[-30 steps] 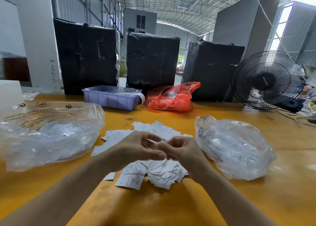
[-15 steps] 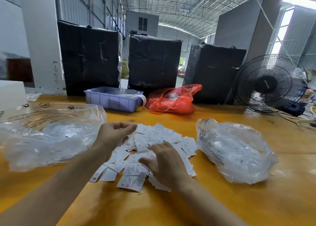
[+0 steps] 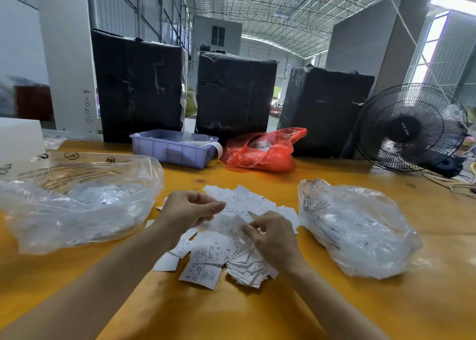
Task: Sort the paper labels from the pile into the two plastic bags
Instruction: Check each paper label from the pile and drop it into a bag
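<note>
Left bag (image 3: 77,198) at 9 o'clock on the table (image 3: 257,314), labels inside. Label pile (image 3: 219,249) dead centre: left hand (image 3: 188,211) above it, fingers curled, grip unclear; right hand (image 3: 273,239) fingers pinch a blurred label (image 3: 229,223). Right bag (image 3: 358,226) at 3 o'clock, just beside pile.

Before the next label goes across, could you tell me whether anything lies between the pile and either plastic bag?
Nothing visible does: bare table separates the pile from the left bag and right bag.
</note>
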Tool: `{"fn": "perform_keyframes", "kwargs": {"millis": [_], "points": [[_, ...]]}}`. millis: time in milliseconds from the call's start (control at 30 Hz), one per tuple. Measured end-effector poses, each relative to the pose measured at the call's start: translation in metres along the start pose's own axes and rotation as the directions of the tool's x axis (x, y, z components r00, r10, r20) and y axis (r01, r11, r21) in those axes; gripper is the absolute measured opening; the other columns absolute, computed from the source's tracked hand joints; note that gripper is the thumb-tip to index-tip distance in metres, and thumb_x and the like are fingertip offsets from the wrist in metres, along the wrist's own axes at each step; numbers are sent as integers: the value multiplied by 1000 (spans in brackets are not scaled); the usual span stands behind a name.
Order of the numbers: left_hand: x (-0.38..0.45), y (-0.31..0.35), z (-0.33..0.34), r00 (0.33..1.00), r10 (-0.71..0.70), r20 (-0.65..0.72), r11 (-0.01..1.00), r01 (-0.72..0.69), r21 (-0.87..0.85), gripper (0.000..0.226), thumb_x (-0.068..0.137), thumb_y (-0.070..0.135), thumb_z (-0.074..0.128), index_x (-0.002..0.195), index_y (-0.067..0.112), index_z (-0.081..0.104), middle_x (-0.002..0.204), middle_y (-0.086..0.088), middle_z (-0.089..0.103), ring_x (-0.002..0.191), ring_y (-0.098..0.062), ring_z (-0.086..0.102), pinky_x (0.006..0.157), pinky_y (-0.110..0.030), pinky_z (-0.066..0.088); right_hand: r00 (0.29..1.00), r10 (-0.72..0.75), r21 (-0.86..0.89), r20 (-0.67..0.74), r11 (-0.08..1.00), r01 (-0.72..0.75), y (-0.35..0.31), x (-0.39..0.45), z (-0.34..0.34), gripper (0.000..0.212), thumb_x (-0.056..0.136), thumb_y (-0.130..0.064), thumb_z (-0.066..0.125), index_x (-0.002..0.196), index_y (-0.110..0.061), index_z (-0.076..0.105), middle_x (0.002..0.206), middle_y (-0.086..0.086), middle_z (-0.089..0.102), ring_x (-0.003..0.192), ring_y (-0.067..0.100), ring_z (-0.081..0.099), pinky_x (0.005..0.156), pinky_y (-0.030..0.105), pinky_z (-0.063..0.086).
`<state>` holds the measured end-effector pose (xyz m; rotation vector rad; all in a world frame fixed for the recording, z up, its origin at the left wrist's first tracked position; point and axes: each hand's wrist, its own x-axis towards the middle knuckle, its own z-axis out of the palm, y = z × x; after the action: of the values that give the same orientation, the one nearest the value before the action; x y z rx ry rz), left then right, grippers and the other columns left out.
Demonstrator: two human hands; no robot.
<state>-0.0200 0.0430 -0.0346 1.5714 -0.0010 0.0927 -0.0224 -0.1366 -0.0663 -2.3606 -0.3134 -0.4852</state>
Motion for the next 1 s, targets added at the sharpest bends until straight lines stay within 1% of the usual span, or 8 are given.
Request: {"fn": "perform_keyframes", "kwargs": {"millis": [100,167,300,367,500,600,767,1000], "points": [[-5,2,5,997,-21,69,1000,22,-13,22,57,16,80,74,6,70,62,-2,68,55,-10,58,60,-22,49,996,78,144,-47,987,-71,3,1,-15,11,86,-11,65,82,-7,74,69,-1,67,59,2,53,59,22,42],[-8,3,8,994,-28,105,999,30,-13,16,55,16,79,69,11,72,61,-1,69,56,-10,58,63,-23,49,977,207,414,-59,895,-165,4,2,-27,6,85,-5,65,85,-6,71,72,1,66,65,11,60,61,24,49],[-12,3,14,988,-45,147,999,45,4,14,53,20,80,65,14,75,63,-1,70,57,-9,58,62,-22,49,910,367,906,191,290,-307,-6,3,-41,16,80,8,64,91,-2,58,82,13,66,67,19,68,55,21,53],[-13,1,17,985,-59,163,998,55,32,12,59,19,81,68,13,75,62,0,69,56,-6,59,59,-18,49,917,328,932,228,200,-303,-13,2,-42,21,75,7,66,93,-1,59,81,14,69,67,18,70,56,22,55],[-14,-2,21,978,-106,180,993,96,62,12,66,14,81,73,8,74,61,-3,67,59,-7,60,58,-17,50,957,249,871,150,426,-247,-21,-4,-39,16,69,-10,72,85,-11,69,72,3,72,66,13,68,66,24,53],[-16,-1,22,968,-139,208,990,131,47,22,62,16,82,78,4,73,60,-3,65,57,-8,59,55,-16,49,976,203,809,75,560,-179,-22,-7,-37,9,77,-6,71,84,-12,70,72,3,72,67,14,68,68,25,51],[-18,2,24,958,-166,232,986,163,35,30,56,18,81,81,3,74,62,-3,66,56,-8,60,53,-18,47,989,143,733,41,669,-127,-22,-8,-36,12,80,-2,69,92,-5,69,84,14,72,68,15,67,60,18,52],[-20,4,23,950,-167,265,986,164,34,21,55,19,81,71,7,76,63,-3,68,54,-6,60,53,-19,46,999,49,662,-5,749,-34,-21,-10,-32,11,80,-1,70,87,-9,69,80,5,72,67,4,66,59,14,49]]}}
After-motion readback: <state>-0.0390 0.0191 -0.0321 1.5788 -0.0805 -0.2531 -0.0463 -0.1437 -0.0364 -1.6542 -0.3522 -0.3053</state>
